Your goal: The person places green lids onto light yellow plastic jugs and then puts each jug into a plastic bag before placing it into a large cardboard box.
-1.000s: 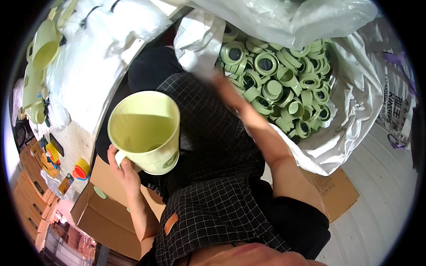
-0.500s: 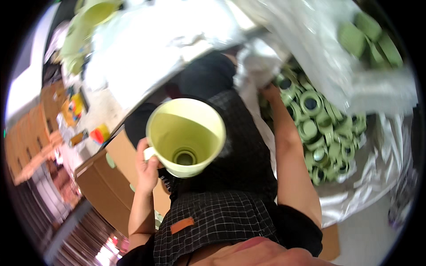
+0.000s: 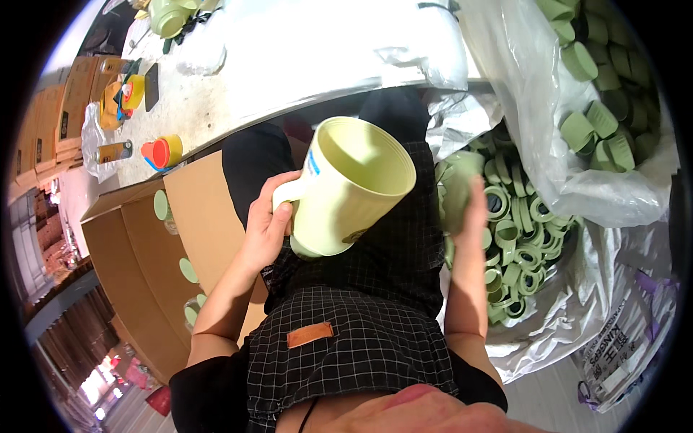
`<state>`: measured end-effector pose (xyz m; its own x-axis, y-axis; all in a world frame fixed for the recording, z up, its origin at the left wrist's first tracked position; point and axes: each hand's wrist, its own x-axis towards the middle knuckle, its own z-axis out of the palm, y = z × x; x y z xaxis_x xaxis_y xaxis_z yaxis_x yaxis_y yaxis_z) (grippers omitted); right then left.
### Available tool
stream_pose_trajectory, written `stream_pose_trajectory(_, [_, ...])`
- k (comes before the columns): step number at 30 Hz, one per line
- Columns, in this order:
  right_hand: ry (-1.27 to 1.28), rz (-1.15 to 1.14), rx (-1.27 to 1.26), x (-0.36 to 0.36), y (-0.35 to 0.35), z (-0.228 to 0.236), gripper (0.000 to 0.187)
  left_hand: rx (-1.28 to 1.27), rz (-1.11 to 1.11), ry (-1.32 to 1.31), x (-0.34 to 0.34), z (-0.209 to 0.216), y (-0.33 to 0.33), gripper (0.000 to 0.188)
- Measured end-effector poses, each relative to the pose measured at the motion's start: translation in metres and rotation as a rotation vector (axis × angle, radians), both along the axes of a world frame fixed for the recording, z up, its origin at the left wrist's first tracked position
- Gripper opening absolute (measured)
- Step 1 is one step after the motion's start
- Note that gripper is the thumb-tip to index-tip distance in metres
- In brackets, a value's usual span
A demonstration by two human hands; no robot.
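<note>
The white worktop (image 3: 198, 112) is stretching across the upper left, its near edge running just beyond the person's knees; below its near left corner an open cardboard box (image 3: 137, 260) is standing with several green pieces (image 3: 188, 270) showing inside, and off to the right of the near edge a white sack (image 3: 570, 321) is holding a heap of green rings and caps (image 3: 530, 256), while a clear plastic bag (image 3: 523, 144) of green caps is lying beyond and partly over it; a pale green mug (image 3: 350, 187) is hanging tilted above the lap, its open mouth facing up and rightward, and the left hand (image 3: 267, 220) is keeping a closed grip around its handle; the right hand (image 3: 473, 216), blurred over the sack, is gripping a blurred green part (image 3: 457, 189); a yellow-and-red roll (image 3: 163, 151) is sitting beside the near left corner
</note>
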<state>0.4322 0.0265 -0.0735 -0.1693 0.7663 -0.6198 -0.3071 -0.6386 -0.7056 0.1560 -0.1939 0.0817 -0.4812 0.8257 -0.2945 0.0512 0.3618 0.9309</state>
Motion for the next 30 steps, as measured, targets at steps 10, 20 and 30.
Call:
stream_pose_trajectory(10, [-0.73,0.446,1.031,-0.04,-0.045,0.063,0.051,0.137,-0.051,0.137,-0.006,0.006,-0.022,0.041])
stream_pose_trajectory(20, [-0.177,0.992,1.594,-0.094,-0.02,0.189,0.062,0.261,-0.172,0.123,-0.008,-0.012,-0.035,0.051])
stream_pose_trajectory(30, [-0.482,0.915,1.31,-0.102,-0.043,0.19,0.051,-0.109,-0.241,0.401,0.044,0.027,-0.033,0.067])
